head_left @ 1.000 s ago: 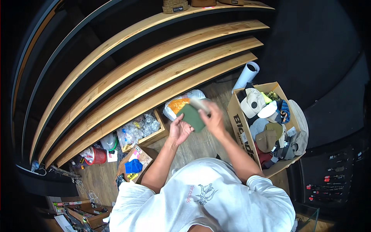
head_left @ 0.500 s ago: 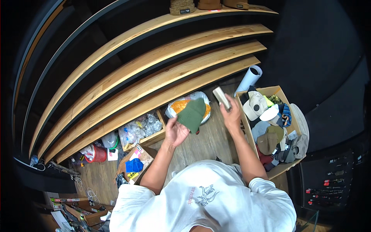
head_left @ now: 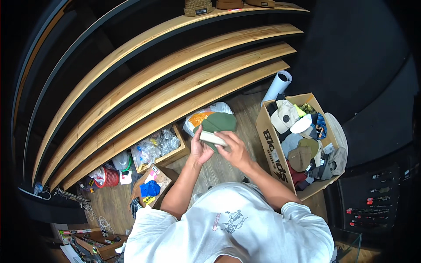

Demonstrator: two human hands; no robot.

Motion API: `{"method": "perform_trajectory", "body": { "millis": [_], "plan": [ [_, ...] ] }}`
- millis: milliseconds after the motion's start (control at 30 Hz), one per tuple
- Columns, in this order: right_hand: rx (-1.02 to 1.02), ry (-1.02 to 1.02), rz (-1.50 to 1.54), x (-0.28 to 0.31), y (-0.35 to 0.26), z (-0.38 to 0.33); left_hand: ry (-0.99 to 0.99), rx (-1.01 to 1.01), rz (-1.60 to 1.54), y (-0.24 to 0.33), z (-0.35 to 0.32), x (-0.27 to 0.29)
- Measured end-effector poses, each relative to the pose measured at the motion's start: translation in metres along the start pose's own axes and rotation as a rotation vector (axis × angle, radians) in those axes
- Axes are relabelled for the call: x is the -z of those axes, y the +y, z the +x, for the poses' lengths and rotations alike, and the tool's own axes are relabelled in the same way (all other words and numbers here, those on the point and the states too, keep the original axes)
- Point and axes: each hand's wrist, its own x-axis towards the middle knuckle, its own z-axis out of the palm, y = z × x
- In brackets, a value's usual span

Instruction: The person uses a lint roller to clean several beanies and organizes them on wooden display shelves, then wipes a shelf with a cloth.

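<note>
A green cap [head_left: 221, 121] is held out in front of me, its lower part covered by my hands. My left hand [head_left: 199, 150] is closed on the cap's near left edge, thumb up. In my right hand [head_left: 237, 154] is a pale rectangular block [head_left: 212, 138], gripped between thumb and fingers. The block lies across the cap's near side, close to my left fingertips. Whether it presses on the fabric, I cannot tell. Behind the cap, a plastic bag [head_left: 224, 108] with an orange patch sits on the floor.
To the right stands a cardboard box [head_left: 265, 127] full of caps, with a white roll [head_left: 277, 85] behind it. Long wooden shelves [head_left: 175, 85] curve across the back; hats [head_left: 197, 7] sit on the top one. A wooden bin [head_left: 179, 151] of clear plastic wrappings and a smaller carton [head_left: 166, 177] are at left.
My right hand has come left and inward, bringing the pale block over the green cap. The cap has tilted in my left hand. The view has shifted slightly.
</note>
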Motion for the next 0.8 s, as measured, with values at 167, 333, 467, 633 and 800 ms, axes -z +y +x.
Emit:
{"method": "perform_trajectory", "body": {
  "millis": [167,333,467,633,800],
  "plan": [
    [-0.195,0.370,-0.271,0.030,0.058,0.015,0.052,-0.021,0.039,-0.004,-0.009,0.006],
    [-0.036,0.061,-0.041,0.010,0.017,0.008,0.029,-0.003,0.036,-0.004,-0.017,0.018],
    [-0.268,0.328,-0.195,0.027,0.089,0.009,0.036,0.020,0.102,-0.001,-0.023,0.002],
    [-0.225,0.123,0.303,0.015,0.046,0.014,-0.003,0.040,0.084,0.007,-0.031,0.014],
    [-0.374,0.200,-0.244,0.029,0.105,-0.007,0.046,0.040,0.097,0.000,-0.036,0.018]
  ]
}}
